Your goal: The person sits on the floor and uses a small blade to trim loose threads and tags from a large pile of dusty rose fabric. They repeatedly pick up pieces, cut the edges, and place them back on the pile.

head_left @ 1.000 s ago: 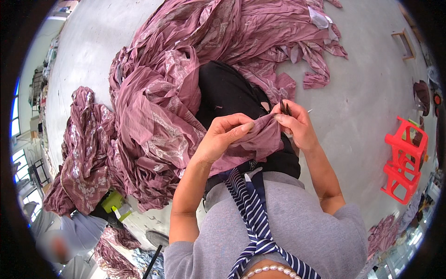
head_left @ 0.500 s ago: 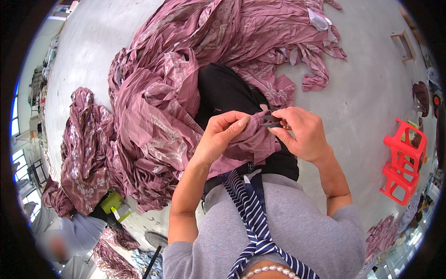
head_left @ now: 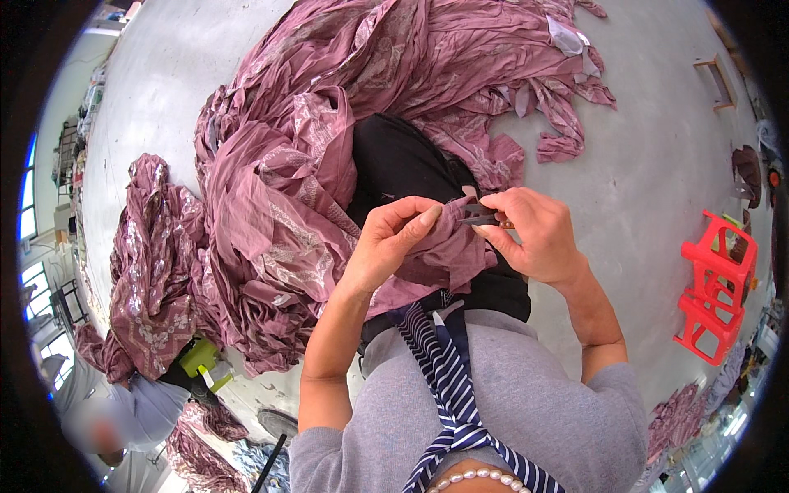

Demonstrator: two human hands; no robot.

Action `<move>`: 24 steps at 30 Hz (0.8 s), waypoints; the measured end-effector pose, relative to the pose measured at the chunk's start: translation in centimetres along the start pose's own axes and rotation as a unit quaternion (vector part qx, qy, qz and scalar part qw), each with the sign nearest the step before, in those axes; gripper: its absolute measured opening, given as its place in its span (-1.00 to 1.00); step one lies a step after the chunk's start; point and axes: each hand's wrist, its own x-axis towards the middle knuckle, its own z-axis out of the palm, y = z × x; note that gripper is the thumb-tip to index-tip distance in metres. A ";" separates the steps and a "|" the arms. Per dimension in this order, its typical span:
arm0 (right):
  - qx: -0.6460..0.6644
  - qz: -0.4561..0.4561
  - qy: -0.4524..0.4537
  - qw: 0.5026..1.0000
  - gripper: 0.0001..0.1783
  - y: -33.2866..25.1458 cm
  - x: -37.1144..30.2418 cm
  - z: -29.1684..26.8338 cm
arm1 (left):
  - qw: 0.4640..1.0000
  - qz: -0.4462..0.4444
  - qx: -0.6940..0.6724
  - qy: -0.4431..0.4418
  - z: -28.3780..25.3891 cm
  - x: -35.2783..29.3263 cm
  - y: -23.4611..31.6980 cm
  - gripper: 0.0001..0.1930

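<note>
My left hand (head_left: 393, 238) pinches the edge of a mauve patterned fabric (head_left: 275, 218) between thumb and fingers, above my dark-clad lap. Closed around a small pair of dark thread snips (head_left: 480, 215), my right hand (head_left: 532, 232) holds the blades pointing left, at the pinched fabric edge. The blades look slightly apart, and the snips' rear part is hidden in my palm. A small pale pink tab (head_left: 468, 191) sticks up from the cloth by the blades. From my hands the fabric drapes over my lap and joins a large heap on the floor.
Red plastic stools (head_left: 715, 287) stand on the grey floor (head_left: 633, 189) at the right. To the left lies another mauve pile (head_left: 156, 271), with a co-worker (head_left: 140, 411) beside a lime-green stool (head_left: 201, 361). A wooden frame-like piece (head_left: 715, 82) is at the far right.
The snips' blades have closed slightly toward each other at the fabric edge. Both hands stay in nearly the same place.
</note>
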 end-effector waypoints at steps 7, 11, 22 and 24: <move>0.001 -0.015 -0.006 1.000 -0.65 -0.1 0.2 0.1 | 1.000 -0.010 -0.013 -0.016 0.1 -0.1 0.1 -0.83; -0.005 -0.023 0.000 1.000 -0.66 0.0 0.0 0.4 | 1.000 -0.008 -0.013 -0.025 0.2 0.0 0.1 -0.84; -0.004 -0.030 0.031 0.999 -0.70 0.7 -0.1 1.0 | 0.999 -0.027 -0.021 -0.021 0.0 -0.2 0.2 -0.84; 0.059 0.003 0.054 0.997 -0.70 1.0 -0.3 1.6 | 0.999 -0.028 -0.015 -0.020 -0.1 -0.2 0.1 -0.84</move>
